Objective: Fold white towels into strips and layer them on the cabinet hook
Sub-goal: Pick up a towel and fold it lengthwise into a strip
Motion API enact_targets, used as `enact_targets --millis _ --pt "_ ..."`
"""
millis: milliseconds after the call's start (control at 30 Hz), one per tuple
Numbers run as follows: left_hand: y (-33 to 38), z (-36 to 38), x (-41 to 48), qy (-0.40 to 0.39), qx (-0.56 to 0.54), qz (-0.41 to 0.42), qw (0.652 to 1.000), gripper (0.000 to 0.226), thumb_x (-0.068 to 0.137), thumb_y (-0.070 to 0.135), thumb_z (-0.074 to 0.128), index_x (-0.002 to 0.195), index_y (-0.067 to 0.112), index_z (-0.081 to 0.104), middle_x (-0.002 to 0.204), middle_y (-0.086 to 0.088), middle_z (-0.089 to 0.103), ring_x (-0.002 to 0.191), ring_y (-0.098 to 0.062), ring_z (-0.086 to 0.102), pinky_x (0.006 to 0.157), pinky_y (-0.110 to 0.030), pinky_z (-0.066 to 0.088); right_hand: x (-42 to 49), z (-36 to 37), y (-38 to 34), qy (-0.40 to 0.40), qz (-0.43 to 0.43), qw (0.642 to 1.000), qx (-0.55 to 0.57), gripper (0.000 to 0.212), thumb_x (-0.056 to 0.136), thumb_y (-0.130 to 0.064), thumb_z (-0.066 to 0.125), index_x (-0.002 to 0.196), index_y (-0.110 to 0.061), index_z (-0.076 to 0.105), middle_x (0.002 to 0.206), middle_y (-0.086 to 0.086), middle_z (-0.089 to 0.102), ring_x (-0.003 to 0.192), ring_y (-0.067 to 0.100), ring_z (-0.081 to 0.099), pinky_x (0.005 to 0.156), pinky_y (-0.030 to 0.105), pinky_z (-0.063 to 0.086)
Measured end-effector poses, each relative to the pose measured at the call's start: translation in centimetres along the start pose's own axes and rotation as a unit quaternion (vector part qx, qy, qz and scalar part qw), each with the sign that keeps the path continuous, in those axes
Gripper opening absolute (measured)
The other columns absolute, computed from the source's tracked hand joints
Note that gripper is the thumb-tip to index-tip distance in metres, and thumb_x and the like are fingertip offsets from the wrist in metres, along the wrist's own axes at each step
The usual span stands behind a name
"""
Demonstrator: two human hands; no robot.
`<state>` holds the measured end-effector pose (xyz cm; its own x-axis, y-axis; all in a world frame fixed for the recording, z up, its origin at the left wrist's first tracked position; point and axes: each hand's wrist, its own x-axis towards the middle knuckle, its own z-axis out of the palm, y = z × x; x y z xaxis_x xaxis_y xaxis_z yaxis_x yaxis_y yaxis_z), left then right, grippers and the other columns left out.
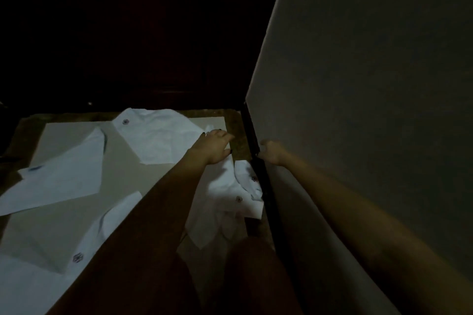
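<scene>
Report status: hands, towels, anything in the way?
Left hand flat on crumpled white towel. Right hand grips dark edge of pale panel. Other towels spread on sheet. Hook not visible.

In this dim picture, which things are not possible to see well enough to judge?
1. Cabinet hook: not seen anywhere in the head view; the upper left is too dark.
2. Right hand grip: fingers go behind the dark panel edge, so what they hold is hidden.
3. Towel mark: too small and blurred to read.
4. Lower-left towel: cut off by the frame edges.
</scene>
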<state>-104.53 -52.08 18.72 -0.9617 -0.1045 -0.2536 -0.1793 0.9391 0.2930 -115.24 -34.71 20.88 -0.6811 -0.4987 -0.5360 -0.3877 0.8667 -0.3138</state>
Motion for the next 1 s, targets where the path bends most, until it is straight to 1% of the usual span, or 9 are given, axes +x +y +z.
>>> enact_targets --millis 233,333,500,633,700,767,867,933,1000 --pt "-1.7 11.0 7.8 -0.002 -0.010 0.041 0.999 0.048 0.102 0.031 0.044 0.148 0.017 0.035 0.151 -0.013 0.037 0.137 -0.032 0.034 0.107 -0.044 0.036 7.9 11.1 7.2 0.050 0.000 0.997 0.054 0.051 0.100 -0.023 0.053 0.142 0.002 0.040 0.138 0.023 0.052 0.121 0.036 0.052 0.092 0.034 0.043" --pt "-1.6 13.5 9.7 0.045 -0.099 0.032 0.994 0.042 0.104 0.027 0.041 0.143 0.015 0.042 0.141 -0.018 0.046 0.125 -0.034 0.047 0.099 -0.036 0.040 9.6 15.2 9.0 0.056 0.003 0.994 0.093 0.045 0.100 -0.029 0.052 0.135 0.000 0.048 0.127 0.023 0.059 0.111 0.036 0.057 0.081 0.031 0.043" --pt "-1.6 20.1 9.2 0.024 -0.174 0.076 0.982 0.041 0.105 0.020 0.040 0.146 0.021 0.041 0.140 -0.019 0.044 0.126 -0.035 0.045 0.099 -0.031 0.035 10.7 21.6 11.6 0.079 -0.003 0.990 0.119 0.021 0.098 -0.025 0.053 0.098 -0.005 0.061 0.092 0.014 0.062 0.084 0.025 0.056 0.063 0.024 0.033" --pt "-0.8 23.1 9.0 -0.024 -0.192 0.084 0.978 0.040 0.106 0.021 0.036 0.145 0.027 0.044 0.143 -0.017 0.038 0.129 -0.033 0.040 0.107 -0.033 0.032 10.1 22.3 12.6 0.144 -0.029 0.978 0.148 0.036 0.098 -0.009 0.048 0.062 -0.010 0.042 0.063 0.003 0.047 0.056 0.012 0.040 0.045 0.017 0.028" --pt "-0.4 23.1 9.4 -0.023 -0.231 0.086 0.969 0.040 0.106 0.016 0.033 0.143 0.020 0.047 0.138 -0.020 0.042 0.131 -0.033 0.036 0.110 -0.034 0.028 9.4 21.1 12.2 0.152 -0.054 0.972 0.172 0.028 0.099 -0.008 0.046 0.072 -0.008 0.052 0.069 0.006 0.053 0.061 0.016 0.047 0.052 0.015 0.032" --pt "-0.2 22.5 10.1 -0.029 -0.258 0.090 0.961 0.039 0.106 0.014 0.031 0.142 0.017 0.047 0.138 -0.019 0.042 0.133 -0.032 0.031 0.112 -0.034 0.025 8.8 19.9 12.0 0.146 -0.088 0.970 0.172 0.020 0.099 -0.007 0.046 0.086 0.002 0.057 0.080 0.016 0.059 0.067 0.021 0.052 0.061 0.028 0.037" --pt "0.3 20.9 10.8 -0.047 -0.307 0.092 0.946 0.038 0.107 0.020 0.034 0.142 0.017 0.047 0.148 -0.012 0.030 0.141 -0.026 0.023 0.117 -0.035 0.020 8.1 18.1 12.0 0.151 -0.125 0.969 0.149 0.018 0.100 -0.005 0.043 0.097 -0.004 0.061 0.081 0.011 0.058 0.064 0.013 0.048 0.060 0.027 0.035" --pt "0.7 19.6 11.0 -0.063 -0.362 0.096 0.925 0.032 0.106 0.020 0.035 0.120 0.008 0.062 0.129 -0.007 0.047 0.121 -0.022 0.044 0.106 -0.030 0.035 7.7 16.7 11.7 0.160 -0.130 0.963 0.171 0.030 0.102 -0.005 0.040 0.119 -0.004 0.064 0.094 0.012 0.066 0.073 0.017 0.058 0.061 0.020 0.041" --pt "0.7 17.7 11.0 -0.054 -0.405 0.075 0.910 0.033 0.106 0.023 0.035 0.089 0.015 0.062 0.096 -0.001 0.055 0.089 -0.015 0.051 0.078 -0.013 0.044 7.5 15.5 11.2 0.170 -0.131 0.956 0.200 0.034 0.101 -0.005 0.040 0.126 -0.006 0.063 0.099 0.010 0.068 0.075 0.010 0.062 0.062 0.016 0.043"
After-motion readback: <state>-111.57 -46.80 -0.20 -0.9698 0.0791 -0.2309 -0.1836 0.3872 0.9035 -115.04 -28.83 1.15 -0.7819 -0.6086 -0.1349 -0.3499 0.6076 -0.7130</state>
